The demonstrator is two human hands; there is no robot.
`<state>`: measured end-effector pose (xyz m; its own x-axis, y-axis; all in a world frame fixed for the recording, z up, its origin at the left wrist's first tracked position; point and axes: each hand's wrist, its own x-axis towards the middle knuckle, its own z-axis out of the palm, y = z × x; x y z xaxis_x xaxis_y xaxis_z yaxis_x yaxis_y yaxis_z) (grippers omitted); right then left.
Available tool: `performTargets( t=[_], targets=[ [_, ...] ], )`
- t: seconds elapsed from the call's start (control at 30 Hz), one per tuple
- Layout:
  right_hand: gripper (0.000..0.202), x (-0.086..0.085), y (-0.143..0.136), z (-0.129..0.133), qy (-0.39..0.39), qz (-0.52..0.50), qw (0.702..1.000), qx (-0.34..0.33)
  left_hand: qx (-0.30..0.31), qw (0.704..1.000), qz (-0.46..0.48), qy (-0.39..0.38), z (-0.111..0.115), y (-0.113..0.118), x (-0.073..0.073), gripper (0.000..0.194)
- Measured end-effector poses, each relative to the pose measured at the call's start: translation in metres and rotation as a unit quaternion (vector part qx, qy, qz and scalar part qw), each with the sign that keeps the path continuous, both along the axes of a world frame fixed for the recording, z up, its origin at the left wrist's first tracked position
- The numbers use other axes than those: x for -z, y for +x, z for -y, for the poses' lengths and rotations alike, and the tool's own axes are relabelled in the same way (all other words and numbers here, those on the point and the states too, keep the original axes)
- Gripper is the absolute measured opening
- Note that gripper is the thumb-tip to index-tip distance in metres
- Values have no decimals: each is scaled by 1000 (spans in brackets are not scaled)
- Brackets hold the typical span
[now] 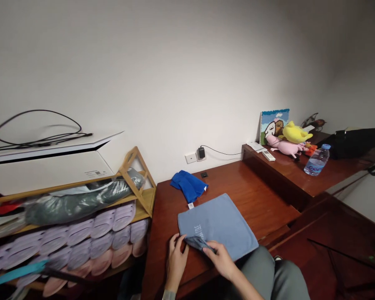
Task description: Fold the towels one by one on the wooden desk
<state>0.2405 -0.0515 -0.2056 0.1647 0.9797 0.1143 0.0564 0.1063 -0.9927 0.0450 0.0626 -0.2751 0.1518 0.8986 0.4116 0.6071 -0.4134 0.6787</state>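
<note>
A light blue square cloth with pale lettering lies on the reddish-brown wooden desk, its right corner reaching over the front edge by the person's knees. My left hand pinches the near left part of the cloth, where a darker fold shows. At the other end of that fold, my right hand grips the gathered edge between thumb and fingers. Behind the cloth, a crumpled bright blue cloth with a white tag rests apart from both hands.
To the left stands a wooden rack with purple and pink slippers. The raised right desk section holds a water bottle, a pink plush, a yellow plush, a remote and a black bag. A charger sits in the wall socket.
</note>
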Motion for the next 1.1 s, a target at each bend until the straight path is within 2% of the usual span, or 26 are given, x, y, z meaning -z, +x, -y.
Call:
performTargets(
  t=[0.07,0.17,0.33,0.47,0.6,0.7,0.87,1.1],
  targets=[
    [54,-12,7,1,11,9,1000,24,20,1000,-8,13,-7,-1,0,29],
    [54,-30,27,3,11,31,997,67,58,998,-16,28,-22,-3,-8,24],
    [52,-66,68,9,26,65,990,121,120,993,-2,-10,-42,1,-35,20],
    [47,-98,95,18,73,113,982,136,151,987,14,-56,-42,9,-74,28],
    [47,-128,118,28,78,126,974,174,160,986,36,-38,-33,11,-121,26],
    [47,-146,135,33,95,133,965,203,159,985,48,-40,-31,7,-147,27],
    [50,-165,161,34,116,117,957,240,138,983,88,-82,-29,-1,-177,35],
    [47,-184,178,39,171,43,941,287,164,962,185,-115,-19,-12,-248,40]
  ],
)
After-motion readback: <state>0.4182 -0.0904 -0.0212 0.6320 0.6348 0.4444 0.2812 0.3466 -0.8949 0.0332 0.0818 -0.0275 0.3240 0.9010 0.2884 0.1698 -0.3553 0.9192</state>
